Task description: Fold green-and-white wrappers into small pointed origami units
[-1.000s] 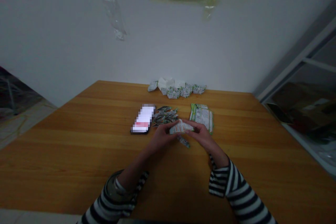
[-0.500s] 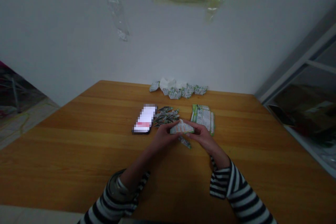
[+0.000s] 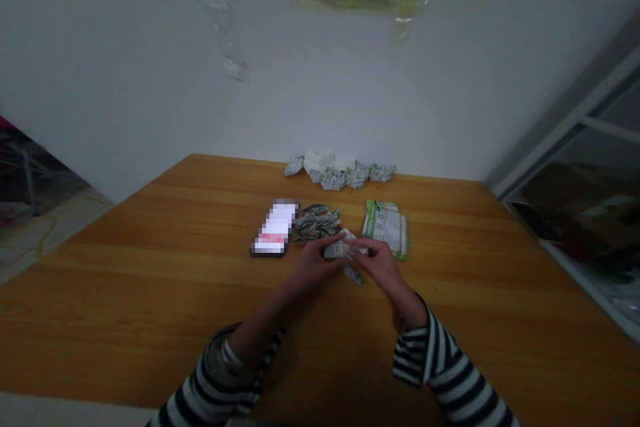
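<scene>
On tabletop (image 3: pixel 150 280), near middle, holding folded printed paper (image 3: pixel 334 252): gripping its L side betw. thumb & fingers of L hand (image 3: pixel 311 265), pinching its R part w/ fingertips of R hand (image 3: pixel 379 264). Clock dirs. taken from held paper. Just beside at 10 o'clock, pile of folded printed strips (image 3: pixel 317 223); beyond it at 9–10, phone (image 3: pixel 275 230), screen lit but pixelated. At 2, overlapping stack of flat green-edged sheets (image 3: pixel 386 227). At 5, close below hands, loose strip (image 3: pixel 354 274). At 12, along far edge, row of folded pcs (image 3: pixel 333 179) w/ white paper (image 3: pixel 319 160) among them. At 3, off tabletop, white-framed shelf unit (image 3: pixel 560 128), contents too dim to ID.
</scene>
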Demonstrator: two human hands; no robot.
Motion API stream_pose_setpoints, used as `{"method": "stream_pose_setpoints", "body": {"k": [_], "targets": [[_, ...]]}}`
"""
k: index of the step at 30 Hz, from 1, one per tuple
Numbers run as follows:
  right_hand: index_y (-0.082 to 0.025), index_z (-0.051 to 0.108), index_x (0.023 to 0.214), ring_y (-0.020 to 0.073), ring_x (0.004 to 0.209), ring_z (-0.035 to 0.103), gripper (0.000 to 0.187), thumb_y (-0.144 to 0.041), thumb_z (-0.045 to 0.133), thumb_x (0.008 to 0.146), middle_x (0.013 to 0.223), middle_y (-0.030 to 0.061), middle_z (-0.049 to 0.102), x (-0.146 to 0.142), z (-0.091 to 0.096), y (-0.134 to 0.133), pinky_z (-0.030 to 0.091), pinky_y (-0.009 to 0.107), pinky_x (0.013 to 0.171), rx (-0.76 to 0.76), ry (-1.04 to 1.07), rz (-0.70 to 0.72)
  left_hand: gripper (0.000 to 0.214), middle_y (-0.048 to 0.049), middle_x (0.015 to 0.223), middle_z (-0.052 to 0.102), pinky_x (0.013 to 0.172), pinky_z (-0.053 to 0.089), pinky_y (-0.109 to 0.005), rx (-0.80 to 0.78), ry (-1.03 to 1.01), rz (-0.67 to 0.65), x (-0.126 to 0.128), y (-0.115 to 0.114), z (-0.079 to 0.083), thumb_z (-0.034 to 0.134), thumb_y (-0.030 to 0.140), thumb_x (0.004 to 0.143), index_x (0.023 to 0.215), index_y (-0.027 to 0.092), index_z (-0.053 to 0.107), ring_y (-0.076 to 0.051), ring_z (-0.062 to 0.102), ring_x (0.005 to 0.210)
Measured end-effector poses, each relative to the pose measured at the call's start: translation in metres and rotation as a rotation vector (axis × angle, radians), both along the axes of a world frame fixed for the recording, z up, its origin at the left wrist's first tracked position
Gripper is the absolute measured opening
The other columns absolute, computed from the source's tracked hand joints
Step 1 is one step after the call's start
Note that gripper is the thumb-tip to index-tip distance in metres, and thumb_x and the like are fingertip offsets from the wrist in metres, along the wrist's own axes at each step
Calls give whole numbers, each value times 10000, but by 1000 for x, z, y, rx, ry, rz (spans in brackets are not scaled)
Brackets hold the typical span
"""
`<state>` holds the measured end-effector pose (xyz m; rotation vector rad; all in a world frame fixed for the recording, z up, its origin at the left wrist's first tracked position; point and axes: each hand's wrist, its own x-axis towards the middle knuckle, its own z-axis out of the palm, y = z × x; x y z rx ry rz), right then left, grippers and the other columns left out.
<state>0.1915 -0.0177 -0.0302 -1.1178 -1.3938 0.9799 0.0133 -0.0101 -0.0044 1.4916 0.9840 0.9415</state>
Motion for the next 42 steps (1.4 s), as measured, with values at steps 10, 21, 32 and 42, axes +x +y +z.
{"method": "stream_pose_setpoints", "body": {"k": [10, 21, 32, 42], "targets": [[-172, 752, 720, 195, 629, 649, 276, -443, 706, 731, 680, 28, 735, 3, -8, 4, 497, 300, 617, -72, 62, -111, 454, -57, 1082, 734, 945, 478, -422, -48, -57, 19, 1, 4, -1, 713, 396, 743, 1119, 140, 697, -279, 651, 1029], [-198, 692, 1120, 198, 679, 678, 437, -438, 701, 756, 738, 21, 735, -8, -8, 0, 568, 324, 650, -132, 330, -36, 393, -64, 962, 716, 659, 512, -254, 30, -85, 143, -1, 12, -10, 539, 403, 870, 1160, 153, 626, -160, 643, 736], [-195, 723, 1032, 184, 720, 715, 423, -326, 809, 638, 871, 37, 773, 11, 3, 3, 575, 317, 712, -185, 255, 131, 380, -81, 992, 758, 885, 508, -359, -7, -19, 60, -4, 10, -4, 776, 346, 675, 1000, 150, 753, -252, 684, 938], [-225, 766, 928, 227, 826, 723, 189, -257, 698, 755, 927, 52, 772, 5, 1, -2, 567, 344, 758, -8, -55, -42, 294, -90, 983, 761, 865, 538, -392, 152, 113, 142, -4, 9, -8, 703, 273, 747, 1014, 157, 748, -261, 709, 918]]}}
